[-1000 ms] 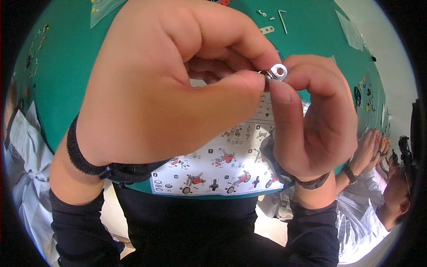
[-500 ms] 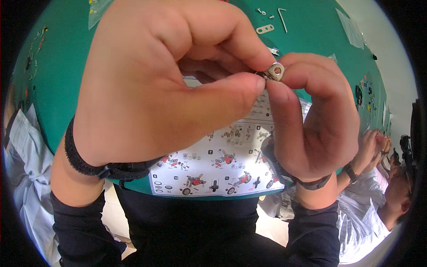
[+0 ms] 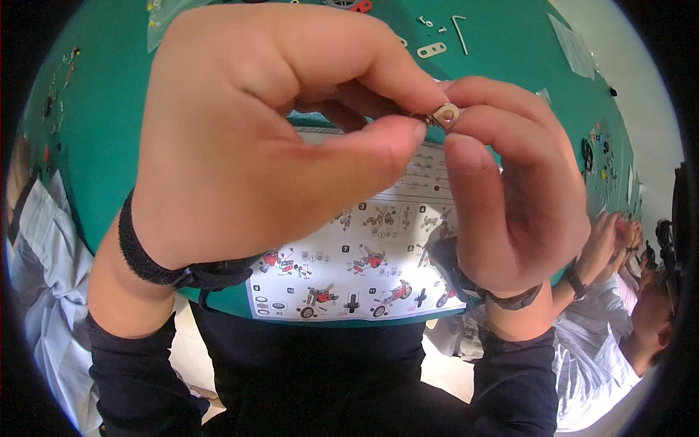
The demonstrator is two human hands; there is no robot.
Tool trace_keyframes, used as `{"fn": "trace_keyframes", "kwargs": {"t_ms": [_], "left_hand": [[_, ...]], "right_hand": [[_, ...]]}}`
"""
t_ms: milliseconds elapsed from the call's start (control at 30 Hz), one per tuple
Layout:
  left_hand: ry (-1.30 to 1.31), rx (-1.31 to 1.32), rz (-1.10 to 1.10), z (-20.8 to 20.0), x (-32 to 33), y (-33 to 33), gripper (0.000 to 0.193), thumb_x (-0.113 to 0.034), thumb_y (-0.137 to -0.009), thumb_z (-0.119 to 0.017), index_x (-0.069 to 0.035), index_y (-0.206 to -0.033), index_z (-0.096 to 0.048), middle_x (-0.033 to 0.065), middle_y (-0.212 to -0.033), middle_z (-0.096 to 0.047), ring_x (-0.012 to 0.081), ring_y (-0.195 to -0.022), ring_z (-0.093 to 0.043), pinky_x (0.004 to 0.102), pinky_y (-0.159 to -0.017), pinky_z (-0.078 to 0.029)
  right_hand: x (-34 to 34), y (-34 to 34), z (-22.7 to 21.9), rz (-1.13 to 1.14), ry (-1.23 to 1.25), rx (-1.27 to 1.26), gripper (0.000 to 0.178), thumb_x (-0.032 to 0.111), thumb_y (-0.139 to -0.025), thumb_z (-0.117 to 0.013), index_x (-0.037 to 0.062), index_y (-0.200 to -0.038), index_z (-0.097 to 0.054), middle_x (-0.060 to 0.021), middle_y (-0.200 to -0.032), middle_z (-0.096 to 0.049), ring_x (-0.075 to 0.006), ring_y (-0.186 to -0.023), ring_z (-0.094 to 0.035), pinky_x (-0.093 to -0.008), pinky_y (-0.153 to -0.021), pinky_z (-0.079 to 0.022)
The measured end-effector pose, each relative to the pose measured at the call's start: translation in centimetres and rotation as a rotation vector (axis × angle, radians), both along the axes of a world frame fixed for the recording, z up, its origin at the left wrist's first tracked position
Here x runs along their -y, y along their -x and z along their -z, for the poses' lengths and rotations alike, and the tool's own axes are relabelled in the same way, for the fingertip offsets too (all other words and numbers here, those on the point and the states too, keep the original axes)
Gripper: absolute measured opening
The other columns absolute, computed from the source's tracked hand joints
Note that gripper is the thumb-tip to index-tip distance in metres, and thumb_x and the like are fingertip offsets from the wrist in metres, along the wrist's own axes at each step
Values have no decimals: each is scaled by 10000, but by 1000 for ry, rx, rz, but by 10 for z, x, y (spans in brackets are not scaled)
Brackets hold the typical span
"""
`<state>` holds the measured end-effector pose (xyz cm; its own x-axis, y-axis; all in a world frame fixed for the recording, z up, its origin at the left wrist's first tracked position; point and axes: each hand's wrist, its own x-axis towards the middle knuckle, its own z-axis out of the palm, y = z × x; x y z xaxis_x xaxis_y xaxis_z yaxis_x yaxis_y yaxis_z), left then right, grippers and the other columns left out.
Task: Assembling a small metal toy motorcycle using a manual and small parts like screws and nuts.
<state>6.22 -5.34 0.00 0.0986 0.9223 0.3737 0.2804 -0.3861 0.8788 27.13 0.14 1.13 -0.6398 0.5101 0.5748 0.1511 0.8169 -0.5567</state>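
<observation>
A small silvery metal bracket (image 3: pixel 446 114) with a round hole is held up at fingertip height, above a printed instruction sheet. My left hand (image 3: pixel 255 146) pinches it between thumb and index finger from the left. From the right, the curled fingers of my right hand (image 3: pixel 520 186) press against the bracket, the thumb tip just below it. A tiny part sits by my left fingertips, too small to make out. Below the hands, the instruction sheet (image 3: pixel 349 251) shows pictures of a model motorcycle and partly lies behind my wrists.
Beyond my hands on the green table (image 3: pixel 510 44) lie a hex key (image 3: pixel 459 35), a flat holed metal strip (image 3: pixel 432 50), several small screws (image 3: pixel 429 23) and a red part (image 3: pixel 360 6). A plastic bag (image 3: pixel 164 22) lies far left. Other people (image 3: pixel 608 335) sit on both sides.
The bracket has turned a little in my fingers. My right thumb has slid slightly down, away from it. More of the table's far side shows, with a red part and a wheel.
</observation>
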Motion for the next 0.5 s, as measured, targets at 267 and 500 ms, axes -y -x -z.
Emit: {"fn": "trace_keyframes", "kwargs": {"t_ms": [267, 500], "left_hand": [[-421, -22, -25, 14, -12, -5, 240, 112, -711, -742, 36, -939, -725, 158, -911, -728, 249, -852, -716, 305, -768, -561], [-330, -393, 110, -23, -15, 4, 244, 80, -694, -771, 13, -925, -734, 153, -871, -730, 263, -803, -718, 318, -701, -556]], "right_hand": [[8, 0, -7, 12, 376, -92, 86, -58, -892, -636, -52, -978, -638, -209, -1094, -672, -220, -993, -639, -322, -907, -497], [8, 2, 1, -8, 723, -351, 193, -104, -866, -645, -24, -1022, -562, -182, -1047, -685, -199, -960, -657, -309, -874, -533]]}}
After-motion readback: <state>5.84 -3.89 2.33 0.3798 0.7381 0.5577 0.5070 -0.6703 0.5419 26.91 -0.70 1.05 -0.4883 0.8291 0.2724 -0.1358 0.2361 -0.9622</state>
